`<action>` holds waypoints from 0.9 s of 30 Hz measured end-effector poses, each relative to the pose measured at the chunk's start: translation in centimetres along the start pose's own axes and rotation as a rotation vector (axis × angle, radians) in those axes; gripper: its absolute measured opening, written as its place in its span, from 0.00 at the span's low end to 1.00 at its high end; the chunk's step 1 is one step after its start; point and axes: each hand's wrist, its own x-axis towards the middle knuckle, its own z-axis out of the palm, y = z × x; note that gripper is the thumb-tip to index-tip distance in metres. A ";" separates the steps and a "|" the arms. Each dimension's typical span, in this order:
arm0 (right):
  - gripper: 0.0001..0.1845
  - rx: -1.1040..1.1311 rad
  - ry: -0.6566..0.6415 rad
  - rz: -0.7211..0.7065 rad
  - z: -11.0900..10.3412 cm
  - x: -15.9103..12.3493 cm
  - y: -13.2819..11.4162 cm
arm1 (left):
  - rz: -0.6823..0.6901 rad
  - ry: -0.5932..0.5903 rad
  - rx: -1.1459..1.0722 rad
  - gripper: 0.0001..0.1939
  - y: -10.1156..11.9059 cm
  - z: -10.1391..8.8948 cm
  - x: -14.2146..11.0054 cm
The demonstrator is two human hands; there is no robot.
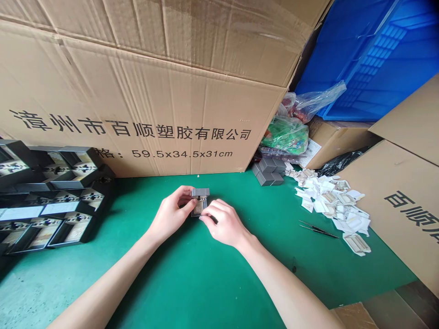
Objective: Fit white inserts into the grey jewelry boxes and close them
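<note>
A small dark grey box point(199, 208) with its lid raised is held above the green table, its light inside showing. My left hand point(173, 208) grips the box from the left, with the thumb on its edge and the fingers behind. On the other side my right hand point(224, 224) is closed, its thumb and fingertips pinched at the lower right corner of the box. Whether a small part is also between those fingertips is hidden.
Stacked open dark boxes point(68, 214) stand at the left. A large carton point(154, 91) walls off the back. At right are closed grey boxes point(269, 172), a pile of white pieces point(329, 198), tweezers point(318, 230), plastic bags point(288, 132) and a blue crate point(370, 59).
</note>
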 end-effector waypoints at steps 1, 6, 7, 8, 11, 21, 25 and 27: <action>0.05 0.000 0.000 0.002 0.0 0.0 0.0 | 0.001 -0.001 0.001 0.14 0.0 0.0 0.0; 0.05 0.001 0.003 0.004 0.0 -0.1 0.1 | 0.001 -0.002 -0.006 0.14 0.0 0.0 -0.1; 0.05 0.001 0.003 0.006 0.0 -0.1 0.1 | -0.001 -0.001 -0.011 0.14 0.1 0.0 -0.1; 0.05 0.002 0.004 0.008 0.1 -0.1 0.1 | -0.003 0.002 -0.016 0.14 0.1 0.0 -0.1; 0.05 0.010 0.008 0.011 0.0 -0.1 0.1 | -0.007 0.004 -0.024 0.14 0.2 0.0 -0.1; 0.05 0.026 0.009 0.028 -0.2 -0.1 0.1 | -0.005 0.005 -0.006 0.14 0.1 -0.1 -0.1; 0.05 0.029 0.009 0.031 -0.1 -0.1 0.2 | -0.003 0.002 -0.008 0.14 0.2 -0.1 -0.1; 0.04 0.027 0.005 0.032 0.0 -0.2 0.3 | -0.003 -0.001 -0.012 0.14 0.2 -0.1 -0.1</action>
